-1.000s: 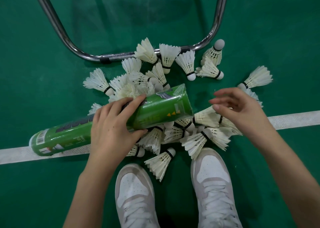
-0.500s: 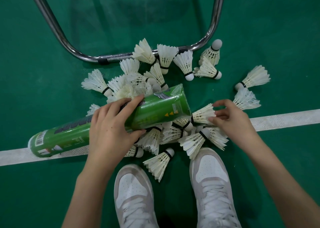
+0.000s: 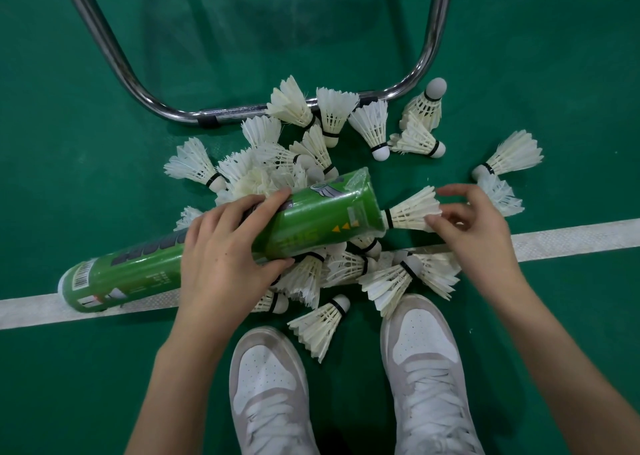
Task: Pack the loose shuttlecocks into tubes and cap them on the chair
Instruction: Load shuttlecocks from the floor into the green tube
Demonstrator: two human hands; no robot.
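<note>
Green court floor (image 3: 86,143) with a white line (image 3: 571,236) carries scattered shuttlecocks (image 3: 370,125) and a chrome chair frame (image 3: 194,117).

My green tube (image 3: 221,247) lies nearly flat and slanted across the floor's white line (image 3: 571,238), its barcoded closed end low at the left on that line, its open mouth raised to the right over the heap. Black lettering runs along its side, and small yellow arrows sit near the mouth. One white feather shuttlecock (image 3: 412,210) is at the mouth, cork end and black band inward, skirt flaring out to the right. The loose shuttlecocks (image 3: 346,267) lie scattered on the green floor, piled thickest under and behind the tube, others strewn along the chair's chrome base bar (image 3: 194,117) and out toward the right.
</note>
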